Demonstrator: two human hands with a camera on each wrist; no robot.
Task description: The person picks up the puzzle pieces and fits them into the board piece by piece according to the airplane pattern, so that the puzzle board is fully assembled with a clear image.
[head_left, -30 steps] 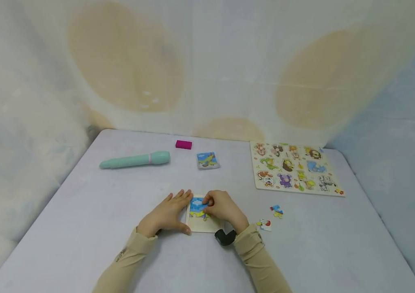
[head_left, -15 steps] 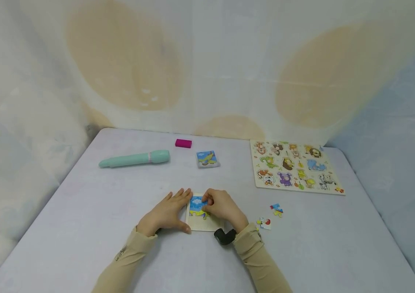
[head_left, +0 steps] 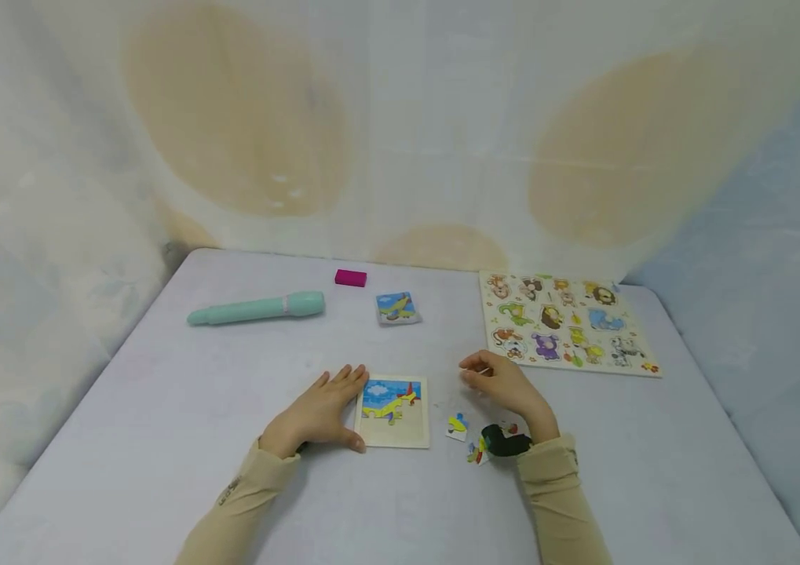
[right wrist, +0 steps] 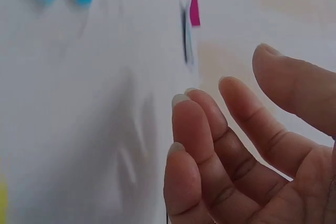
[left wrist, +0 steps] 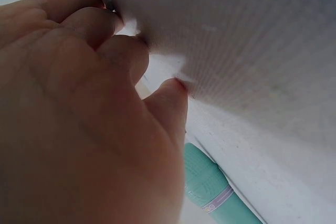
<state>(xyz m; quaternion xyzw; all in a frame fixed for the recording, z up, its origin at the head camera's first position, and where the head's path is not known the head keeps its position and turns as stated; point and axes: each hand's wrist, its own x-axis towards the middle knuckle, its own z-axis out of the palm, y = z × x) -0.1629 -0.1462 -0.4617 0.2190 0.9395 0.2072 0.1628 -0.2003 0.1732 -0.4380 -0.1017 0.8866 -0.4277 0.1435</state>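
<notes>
- The tray lies flat on the desk, just below the middle of the head view.
- Joined pieces fill its top and middle, showing blue sky, a white cloud and part of a yellow plane with a red tail; bare wood shows along the bottom and at the lower right.
- Of the two hands, the left hand lies with fingers spread along the tray's left side, grasping nothing. The fingertips meet the edge, though the dim left wrist view makes it hard to say whether they press the rim or the desk.
- The right hand, right of centre, is raised over the desk with its fingers loosely bent. A wide gap parts thumb and fingers, and it has hold of nothing.
- Below it lie loose pieces: one yellow and white piece near the tray's right side, another bright piece lower down, and more partly hidden behind the black wrist camera.
- The packet, with a plane picture, lies above the tray, and the magenta block to its upper left.
- The green pen lies at the upper left of the desk.
- The animal board lies at the upper right.
</notes>
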